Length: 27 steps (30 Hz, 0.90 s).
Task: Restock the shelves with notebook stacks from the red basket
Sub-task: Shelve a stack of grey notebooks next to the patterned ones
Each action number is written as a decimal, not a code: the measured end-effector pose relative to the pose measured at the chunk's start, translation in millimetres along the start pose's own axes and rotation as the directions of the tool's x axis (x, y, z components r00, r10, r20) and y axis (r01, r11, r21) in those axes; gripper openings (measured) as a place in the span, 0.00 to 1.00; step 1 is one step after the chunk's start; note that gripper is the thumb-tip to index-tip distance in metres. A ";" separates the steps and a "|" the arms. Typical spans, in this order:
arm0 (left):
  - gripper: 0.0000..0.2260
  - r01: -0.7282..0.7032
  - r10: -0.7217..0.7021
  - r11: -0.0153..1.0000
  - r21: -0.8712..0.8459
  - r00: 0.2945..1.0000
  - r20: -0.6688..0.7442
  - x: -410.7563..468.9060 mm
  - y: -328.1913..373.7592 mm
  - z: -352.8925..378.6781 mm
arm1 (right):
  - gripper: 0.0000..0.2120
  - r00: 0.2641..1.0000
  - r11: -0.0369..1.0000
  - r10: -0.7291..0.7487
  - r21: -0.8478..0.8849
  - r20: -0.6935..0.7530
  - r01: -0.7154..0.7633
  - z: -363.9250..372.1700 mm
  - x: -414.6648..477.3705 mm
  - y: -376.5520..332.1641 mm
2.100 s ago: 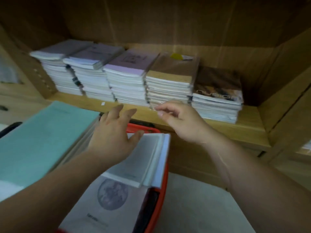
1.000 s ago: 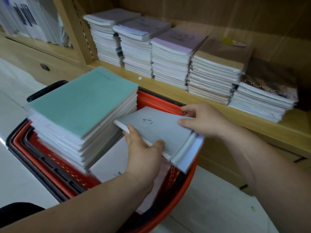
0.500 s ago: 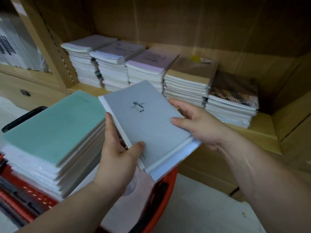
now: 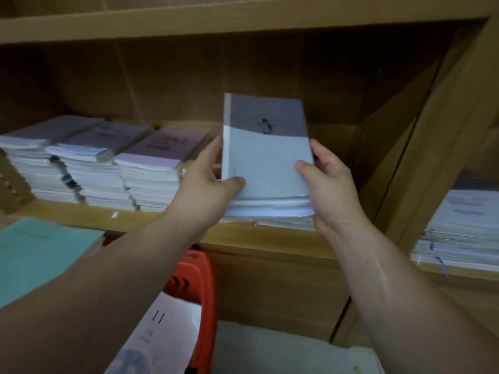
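A teal-covered notebook pile [image 4: 40,255] sits in the red plastic basket [image 4: 201,287] at the left. 3 pale notebook piles [image 4: 91,168] line the wooden shelf [image 4: 162,221]. The left hand [image 4: 208,179] grips one side of a grey penguin-printed notebook stack [image 4: 267,163], which is tilted up over the shelf. The right hand [image 4: 333,182] grips the other side.

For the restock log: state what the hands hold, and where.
The grey penguin notebook stack: left hand grips its left edge, right hand its right edge.
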<state>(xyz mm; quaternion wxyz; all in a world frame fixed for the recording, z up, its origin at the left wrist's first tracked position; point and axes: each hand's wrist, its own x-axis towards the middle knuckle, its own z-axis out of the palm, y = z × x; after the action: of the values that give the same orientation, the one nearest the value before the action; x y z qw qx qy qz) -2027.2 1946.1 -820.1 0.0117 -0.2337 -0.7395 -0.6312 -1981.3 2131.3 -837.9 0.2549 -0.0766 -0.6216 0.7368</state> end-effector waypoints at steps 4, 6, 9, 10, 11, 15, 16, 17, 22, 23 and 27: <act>0.37 -0.002 -0.036 0.965 0.262 0.989 0.142 19.4 -23.6 28.3 | 0.17 0.983 0.998 0.051 -0.023 -0.178 -0.056 -21.3 20.0 8.3; 0.41 -0.062 -0.003 0.887 0.457 0.990 0.141 26.4 -29.1 35.5 | 0.14 0.974 0.995 0.100 -0.009 -0.204 -0.104 -24.7 28.4 12.3; 0.43 -0.204 0.109 0.700 0.684 0.978 0.179 35.1 -31.7 39.0 | 0.18 0.972 0.990 0.109 -0.062 -0.209 -0.124 -26.6 38.3 17.9; 0.43 -0.243 0.133 0.595 0.766 0.970 0.204 38.3 -33.2 38.9 | 0.22 0.970 0.989 0.099 -0.083 -0.221 -0.120 -27.4 42.2 20.2; 0.43 -0.279 0.155 0.463 0.841 0.960 0.234 41.1 -35.0 37.7 | 0.24 0.969 0.988 0.090 -0.102 -0.230 -0.116 -28.6 45.3 22.4; 0.39 -0.363 0.246 0.252 0.897 0.921 0.303 47.6 -47.3 31.9 | 0.25 0.956 0.979 0.117 -0.128 -0.269 -0.156 -34.8 50.0 31.6; 0.39 -0.378 0.251 0.272 0.885 0.916 0.314 48.3 -48.7 31.8 | 0.25 0.951 0.977 0.134 -0.122 -0.280 -0.174 -36.9 50.1 33.0; 0.39 -0.388 0.237 0.277 0.879 0.914 0.329 48.5 -48.6 32.8 | 0.24 0.946 0.975 0.148 -0.115 -0.288 -0.188 -38.2 49.9 33.8; 0.34 -0.371 0.214 0.333 0.867 0.925 0.314 52.6 -57.8 34.5 | 0.21 0.956 0.969 0.123 -0.177 -0.266 -0.174 -39.2 48.2 38.7; 0.33 -0.355 0.209 0.341 0.870 0.931 0.298 54.6 -58.5 35.7 | 0.21 0.964 0.967 0.096 -0.206 -0.247 -0.149 -39.6 46.2 39.4; 0.30 -0.263 0.179 0.365 0.893 0.961 0.210 67.1 -59.3 40.7 | 0.16 0.987 0.949 0.067 -0.295 -0.145 -0.108 -41.5 40.2 43.8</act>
<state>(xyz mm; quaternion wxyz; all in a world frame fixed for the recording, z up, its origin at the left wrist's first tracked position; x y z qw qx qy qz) -2097.0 2001.0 -862.5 0.1937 -0.3099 -0.9248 -0.1059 -2010.2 2182.3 -880.4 0.2481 -0.1910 -0.7044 0.6370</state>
